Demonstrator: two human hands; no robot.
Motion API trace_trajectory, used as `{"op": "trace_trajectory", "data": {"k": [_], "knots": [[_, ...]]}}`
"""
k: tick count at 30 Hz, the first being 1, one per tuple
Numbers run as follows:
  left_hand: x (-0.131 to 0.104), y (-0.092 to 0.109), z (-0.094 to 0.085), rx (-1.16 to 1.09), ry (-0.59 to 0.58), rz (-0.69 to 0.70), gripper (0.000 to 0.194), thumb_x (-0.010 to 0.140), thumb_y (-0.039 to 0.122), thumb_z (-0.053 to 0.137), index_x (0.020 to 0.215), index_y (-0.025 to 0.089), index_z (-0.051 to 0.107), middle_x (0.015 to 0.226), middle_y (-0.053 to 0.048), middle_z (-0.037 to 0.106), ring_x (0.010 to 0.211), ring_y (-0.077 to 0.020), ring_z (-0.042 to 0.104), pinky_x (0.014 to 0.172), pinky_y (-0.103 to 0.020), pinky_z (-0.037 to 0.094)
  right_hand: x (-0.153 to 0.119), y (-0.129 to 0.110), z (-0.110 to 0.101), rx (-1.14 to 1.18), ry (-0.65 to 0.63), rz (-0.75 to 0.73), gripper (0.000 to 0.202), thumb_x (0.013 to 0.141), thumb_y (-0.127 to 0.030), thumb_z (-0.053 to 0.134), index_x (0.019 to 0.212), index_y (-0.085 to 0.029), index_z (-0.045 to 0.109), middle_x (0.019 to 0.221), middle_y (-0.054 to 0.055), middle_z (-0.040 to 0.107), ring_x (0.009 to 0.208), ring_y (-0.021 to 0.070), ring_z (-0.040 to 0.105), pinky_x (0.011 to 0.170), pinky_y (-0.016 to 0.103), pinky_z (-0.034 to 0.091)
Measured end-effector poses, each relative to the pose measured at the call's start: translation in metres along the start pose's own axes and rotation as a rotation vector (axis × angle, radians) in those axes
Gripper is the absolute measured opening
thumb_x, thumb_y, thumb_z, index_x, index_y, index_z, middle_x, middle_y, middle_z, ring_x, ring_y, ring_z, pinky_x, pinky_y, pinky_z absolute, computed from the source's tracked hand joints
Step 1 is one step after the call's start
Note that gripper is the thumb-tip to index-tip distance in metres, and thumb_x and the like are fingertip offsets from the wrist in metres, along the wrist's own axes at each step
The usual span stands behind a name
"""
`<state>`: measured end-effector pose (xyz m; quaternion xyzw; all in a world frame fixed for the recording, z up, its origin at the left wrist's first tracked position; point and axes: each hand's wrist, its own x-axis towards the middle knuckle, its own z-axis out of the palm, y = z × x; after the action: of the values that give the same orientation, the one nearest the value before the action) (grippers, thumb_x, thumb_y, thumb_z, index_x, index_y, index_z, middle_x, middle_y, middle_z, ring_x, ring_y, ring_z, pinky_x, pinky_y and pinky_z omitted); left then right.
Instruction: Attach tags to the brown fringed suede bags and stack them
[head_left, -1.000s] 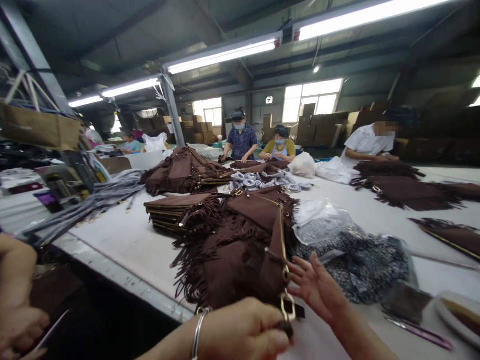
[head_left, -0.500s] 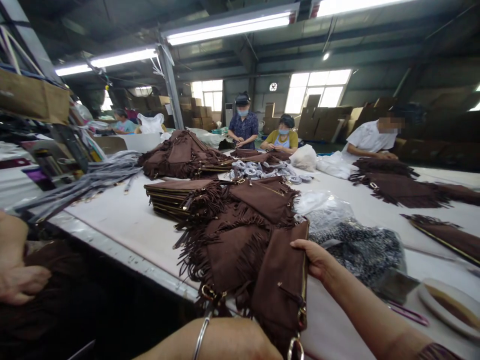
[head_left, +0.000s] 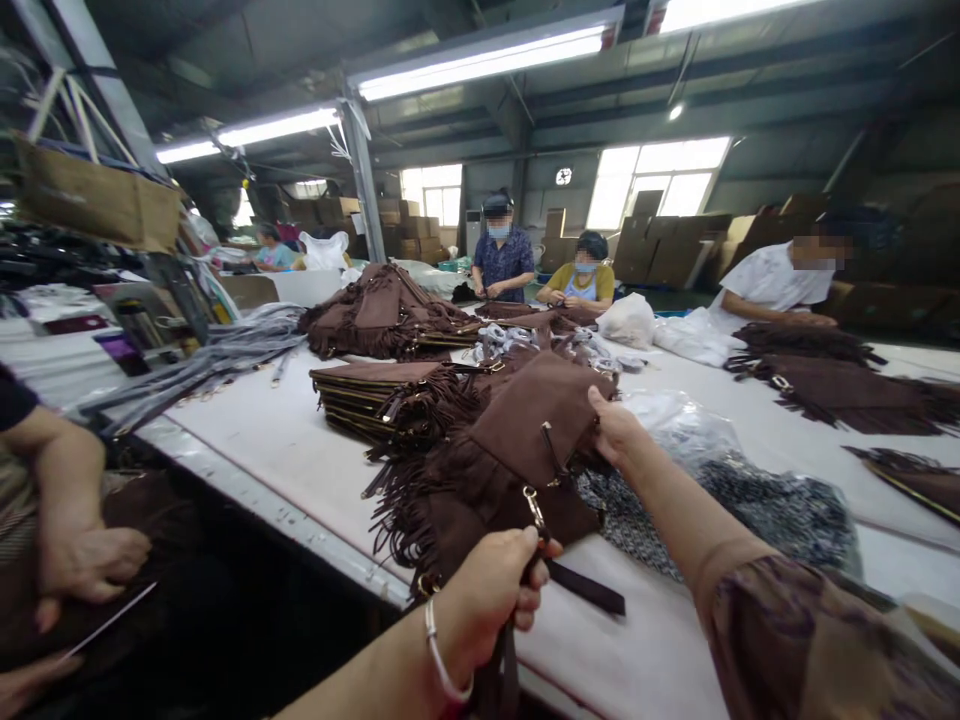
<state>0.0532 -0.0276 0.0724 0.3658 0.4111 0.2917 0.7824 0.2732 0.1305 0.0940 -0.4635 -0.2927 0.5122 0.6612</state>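
Observation:
My right hand (head_left: 616, 428) grips the right edge of a brown fringed bag (head_left: 536, 410), thumb on its face and the other fingers hidden behind it. Below the bag, my left hand (head_left: 499, 590) is closed around a dark brown strap (head_left: 585, 588), close to the gold clasp (head_left: 534, 508) that joins it to the bag. One end of the strap sticks out to the right of my fist. Underneath lie more brown fringed bags (head_left: 457, 510). A neat stack of zipped brown bags (head_left: 367, 395) sits just to the left.
A larger heap of brown bags (head_left: 375, 310) stands farther back. Grey wrapped straps (head_left: 225, 350) lie at the left, a plastic-wrapped speckled bundle (head_left: 750, 510) at the right. A person's hand (head_left: 94, 565) is at the near left; several people work across the table (head_left: 240, 440).
The bag has been raised and tilted away from me in my right hand. My left hand has come up into fuller view, now holding the strap by the clasp.

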Motion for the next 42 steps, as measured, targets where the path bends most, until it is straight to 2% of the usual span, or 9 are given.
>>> {"op": "trace_trajectory", "data": {"k": [5, 10, 15, 20, 25, 30, 33, 36, 42], "knots": [[0.052, -0.045, -0.003, -0.282, 0.160, -0.066, 0.021, 0.090, 0.032, 0.048, 0.095, 0.013, 0.056, 0.070, -0.003, 0.058, 0.059, -0.0121, 0.057, 0.055, -0.023, 0.040, -0.076, 0.057, -0.053, -0.256, 0.121, 0.091, 0.025, 0.066, -0.024, 0.075, 0.089, -0.014, 0.067, 0.082, 0.006, 0.071, 0.068, 0.0158, 0.063, 0.052, 0.023, 0.047], [0.062, -0.064, 0.000, -0.436, 0.080, 0.007, 0.020, 0.084, 0.029, 0.062, 0.094, 0.012, 0.062, 0.086, -0.009, 0.067, 0.077, -0.0163, 0.064, 0.067, -0.026, 0.047, -0.177, 0.093, -0.075, -0.648, -0.211, 0.208, 0.032, 0.078, -0.046, 0.063, 0.078, -0.015, 0.070, 0.069, 0.005, 0.069, 0.065, 0.0195, 0.063, 0.055, 0.027, 0.047], [0.063, -0.071, 0.006, -0.482, 0.091, -0.035, 0.025, 0.085, 0.032, 0.062, 0.101, 0.012, 0.062, 0.093, -0.013, 0.070, 0.089, -0.0213, 0.067, 0.078, -0.031, 0.051, -0.211, 0.101, -0.068, -0.700, -0.330, 0.135, 0.021, 0.079, -0.035, 0.060, 0.083, -0.017, 0.069, 0.077, 0.004, 0.071, 0.073, 0.0196, 0.064, 0.067, 0.028, 0.048], [0.060, -0.080, 0.010, -0.330, 0.062, -0.108, 0.030, 0.083, 0.035, 0.065, 0.103, 0.013, 0.061, 0.093, -0.012, 0.070, 0.076, -0.0209, 0.068, 0.063, -0.030, 0.052, -0.211, 0.104, -0.070, -0.573, -0.219, 0.311, 0.026, 0.081, -0.041, 0.053, 0.070, -0.017, 0.056, 0.055, -0.001, 0.060, 0.042, 0.0134, 0.051, 0.043, 0.025, 0.040], [0.067, -0.084, 0.006, -0.342, 0.121, -0.040, 0.021, 0.079, 0.028, 0.070, 0.093, 0.016, 0.060, 0.073, -0.002, 0.064, 0.066, -0.0141, 0.063, 0.065, -0.028, 0.053, -0.199, 0.089, -0.087, -0.833, -0.281, -0.069, 0.029, 0.089, -0.030, 0.048, 0.066, -0.017, 0.061, 0.065, 0.000, 0.064, 0.064, 0.0139, 0.059, 0.061, 0.023, 0.043], [0.071, -0.084, 0.002, -0.335, 0.097, 0.003, 0.025, 0.077, 0.032, 0.072, 0.091, 0.015, 0.060, 0.068, 0.001, 0.056, 0.061, -0.0110, 0.056, 0.062, -0.026, 0.050, -0.132, 0.049, -0.150, -1.471, 0.041, -0.503, 0.025, 0.093, -0.019, 0.044, 0.093, -0.017, 0.068, 0.087, 0.007, 0.066, 0.085, 0.0183, 0.058, 0.079, 0.028, 0.041], [0.072, -0.084, 0.004, -0.355, 0.082, 0.012, 0.026, 0.076, 0.033, 0.074, 0.090, 0.015, 0.060, 0.068, 0.001, 0.055, 0.062, -0.0109, 0.054, 0.061, -0.026, 0.049, -0.085, 0.034, -0.180, -1.872, 0.140, -0.533, 0.023, 0.089, -0.014, 0.047, 0.091, -0.019, 0.069, 0.089, 0.010, 0.064, 0.087, 0.0212, 0.056, 0.076, 0.030, 0.038], [0.071, -0.083, 0.005, -0.362, 0.095, 0.000, 0.029, 0.073, 0.033, 0.077, 0.088, 0.015, 0.060, 0.067, 0.001, 0.054, 0.061, -0.0109, 0.053, 0.060, -0.025, 0.047, -0.057, 0.032, -0.189, -1.946, 0.096, -0.552, 0.021, 0.085, -0.010, 0.050, 0.082, -0.018, 0.070, 0.087, 0.012, 0.063, 0.085, 0.0228, 0.054, 0.072, 0.032, 0.035], [0.071, -0.084, 0.002, -0.370, 0.089, 0.007, 0.030, 0.073, 0.036, 0.076, 0.088, 0.015, 0.059, 0.066, 0.002, 0.053, 0.060, -0.0105, 0.052, 0.059, -0.025, 0.046, -0.058, 0.028, -0.179, -1.938, -0.012, -0.629, 0.023, 0.087, -0.014, 0.050, 0.071, -0.017, 0.066, 0.085, 0.009, 0.062, 0.087, 0.0213, 0.052, 0.076, 0.032, 0.034]]}}
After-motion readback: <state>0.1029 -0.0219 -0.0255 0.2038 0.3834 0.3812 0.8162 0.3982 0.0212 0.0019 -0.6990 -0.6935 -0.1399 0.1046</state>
